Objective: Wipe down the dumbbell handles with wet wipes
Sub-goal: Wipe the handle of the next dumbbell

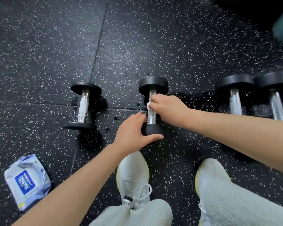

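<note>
While four black-headed, chrome-handled dumbbells lie in a row on the black speckled rubber floor (39, 46), I work on the second dumbbell from the left (153, 84), by a tile seam. A white-and-blue wet-wipe pack (27, 181) lies at the near left. My left hand (132, 134) clasps this dumbbell's near head; my right hand (167, 108) pinches a small white wipe (148, 106) against its handle. The two dumbbells on the right (235, 101) probably remain; I cannot tell whether the leftmost dumbbell (83, 106) is done.

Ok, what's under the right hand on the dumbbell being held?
A white wet wipe pokes out beneath the right hand, against the dumbbell's chrome handle. The rest of the wipe and that stretch of handle are covered by the hand.
</note>
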Motion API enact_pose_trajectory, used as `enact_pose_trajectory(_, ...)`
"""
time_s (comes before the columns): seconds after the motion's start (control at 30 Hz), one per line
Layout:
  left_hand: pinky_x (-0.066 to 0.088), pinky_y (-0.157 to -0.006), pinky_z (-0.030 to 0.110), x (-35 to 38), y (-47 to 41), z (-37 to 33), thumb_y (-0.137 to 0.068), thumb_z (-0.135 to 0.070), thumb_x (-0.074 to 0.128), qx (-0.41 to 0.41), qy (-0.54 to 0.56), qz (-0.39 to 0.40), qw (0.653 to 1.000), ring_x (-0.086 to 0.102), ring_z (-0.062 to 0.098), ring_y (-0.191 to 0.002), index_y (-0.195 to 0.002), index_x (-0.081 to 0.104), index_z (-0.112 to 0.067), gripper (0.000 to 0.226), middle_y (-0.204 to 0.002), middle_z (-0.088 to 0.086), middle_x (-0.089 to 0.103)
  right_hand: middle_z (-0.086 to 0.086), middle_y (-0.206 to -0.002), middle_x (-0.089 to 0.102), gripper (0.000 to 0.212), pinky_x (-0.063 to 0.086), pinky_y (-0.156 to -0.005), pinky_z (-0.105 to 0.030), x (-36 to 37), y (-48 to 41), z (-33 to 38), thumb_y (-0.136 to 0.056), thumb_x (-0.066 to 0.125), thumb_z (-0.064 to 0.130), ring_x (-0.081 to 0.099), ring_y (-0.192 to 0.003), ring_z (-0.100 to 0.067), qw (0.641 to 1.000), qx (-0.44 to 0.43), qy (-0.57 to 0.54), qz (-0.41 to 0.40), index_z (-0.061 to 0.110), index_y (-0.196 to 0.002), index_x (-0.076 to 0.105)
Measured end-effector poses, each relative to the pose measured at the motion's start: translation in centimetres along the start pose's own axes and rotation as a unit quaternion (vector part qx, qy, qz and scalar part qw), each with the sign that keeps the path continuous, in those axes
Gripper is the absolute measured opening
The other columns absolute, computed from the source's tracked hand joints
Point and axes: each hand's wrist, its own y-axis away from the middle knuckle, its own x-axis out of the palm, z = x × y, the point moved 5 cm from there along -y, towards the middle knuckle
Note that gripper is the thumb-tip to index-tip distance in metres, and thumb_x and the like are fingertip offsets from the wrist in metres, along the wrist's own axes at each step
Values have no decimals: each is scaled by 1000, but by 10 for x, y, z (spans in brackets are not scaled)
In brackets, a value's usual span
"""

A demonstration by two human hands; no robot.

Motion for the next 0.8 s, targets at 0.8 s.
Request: enact_pose_trajectory(0.8,48,-73,35,-8,4,15,-70,-92,61,-10,30,17,999,50,9,-87,-93,51,-36,61,-90,-17,50,-4,-94,57,20,35,-54,-32,0,-22,-3,-75,67,0,56,-84,-27,990,108,-65,-55,13,-91,69)
